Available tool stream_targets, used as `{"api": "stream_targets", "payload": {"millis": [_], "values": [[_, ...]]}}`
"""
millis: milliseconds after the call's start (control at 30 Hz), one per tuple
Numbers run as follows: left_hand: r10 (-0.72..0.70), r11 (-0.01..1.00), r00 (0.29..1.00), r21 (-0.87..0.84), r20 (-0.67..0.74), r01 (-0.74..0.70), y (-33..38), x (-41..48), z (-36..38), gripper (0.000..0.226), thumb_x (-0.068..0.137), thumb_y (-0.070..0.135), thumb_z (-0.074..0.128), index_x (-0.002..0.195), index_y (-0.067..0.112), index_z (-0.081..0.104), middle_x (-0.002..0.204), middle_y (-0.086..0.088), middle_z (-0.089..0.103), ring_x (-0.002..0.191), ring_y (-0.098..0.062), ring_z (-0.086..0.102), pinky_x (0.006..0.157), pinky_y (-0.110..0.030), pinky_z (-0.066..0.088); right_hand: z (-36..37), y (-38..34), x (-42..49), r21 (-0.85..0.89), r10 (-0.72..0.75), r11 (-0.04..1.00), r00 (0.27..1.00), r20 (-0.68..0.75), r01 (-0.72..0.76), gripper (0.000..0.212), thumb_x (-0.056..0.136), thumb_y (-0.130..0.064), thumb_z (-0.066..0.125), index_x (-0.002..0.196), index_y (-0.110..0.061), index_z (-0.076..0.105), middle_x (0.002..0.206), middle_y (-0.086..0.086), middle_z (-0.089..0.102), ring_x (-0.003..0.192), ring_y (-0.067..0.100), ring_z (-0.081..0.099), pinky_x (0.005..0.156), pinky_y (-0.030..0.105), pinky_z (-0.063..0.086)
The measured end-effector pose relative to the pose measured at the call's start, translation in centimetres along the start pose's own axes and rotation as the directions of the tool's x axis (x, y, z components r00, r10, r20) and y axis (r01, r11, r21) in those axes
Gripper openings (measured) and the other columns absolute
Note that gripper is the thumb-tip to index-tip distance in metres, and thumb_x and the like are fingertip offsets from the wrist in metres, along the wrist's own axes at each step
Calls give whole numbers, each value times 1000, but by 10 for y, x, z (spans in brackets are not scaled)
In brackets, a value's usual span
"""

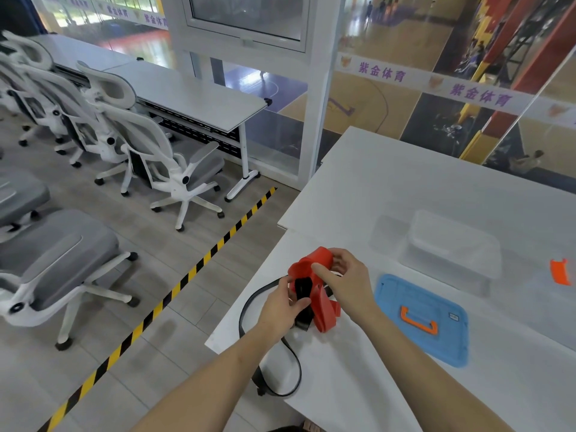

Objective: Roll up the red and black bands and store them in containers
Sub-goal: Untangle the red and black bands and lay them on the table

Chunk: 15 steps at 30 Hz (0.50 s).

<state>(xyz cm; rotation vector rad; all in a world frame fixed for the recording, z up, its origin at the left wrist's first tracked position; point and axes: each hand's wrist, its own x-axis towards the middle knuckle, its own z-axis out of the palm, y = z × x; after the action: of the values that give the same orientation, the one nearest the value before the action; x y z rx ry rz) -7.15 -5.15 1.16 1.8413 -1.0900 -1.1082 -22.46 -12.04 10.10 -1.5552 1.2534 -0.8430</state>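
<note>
A wide red band (322,302) and a black band (303,288) are bunched together above the near left part of the white table (389,188). My left hand (282,305) pinches the black band against the red one. My right hand (344,277) grips the red band's upper loop. The rest of the black band (271,347) trails in loops over the table's left edge. A clear container (452,254) stands open behind the hands, with its blue lid (420,319) lying flat to the right of them.
An orange clip piece (560,272) lies at the table's far right. White office chairs (156,151) and a long desk (193,92) stand to the left. A yellow and black floor stripe (174,291) runs beside the table. Glass walls lie behind.
</note>
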Motion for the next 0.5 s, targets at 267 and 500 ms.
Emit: {"api": "stream_targets", "payload": {"millis": [267, 500], "values": [[-22, 973, 1000, 228, -14, 25, -16, -6, -8, 25, 94, 28, 67, 114, 29, 52, 81, 4, 64, 70, -12, 65, 64, -34, 59, -7, 2, 4, 3, -19, 1000, 999, -26, 19, 33, 86, -34, 83, 116, -32, 69, 111, -12, 74, 107, 10, 70, 99, 36, 59], [-227, 890, 969, 425, 99, 165, -50, -16, -22, 57, 81, 21, 73, 129, 24, 42, 105, -8, 66, 82, -27, 73, 69, -45, 65, -20, -4, 7, 8, -74, 997, 993, -88, 75, 29, 88, -31, 83, 114, -30, 71, 109, -13, 75, 105, 6, 70, 93, 21, 55]]}}
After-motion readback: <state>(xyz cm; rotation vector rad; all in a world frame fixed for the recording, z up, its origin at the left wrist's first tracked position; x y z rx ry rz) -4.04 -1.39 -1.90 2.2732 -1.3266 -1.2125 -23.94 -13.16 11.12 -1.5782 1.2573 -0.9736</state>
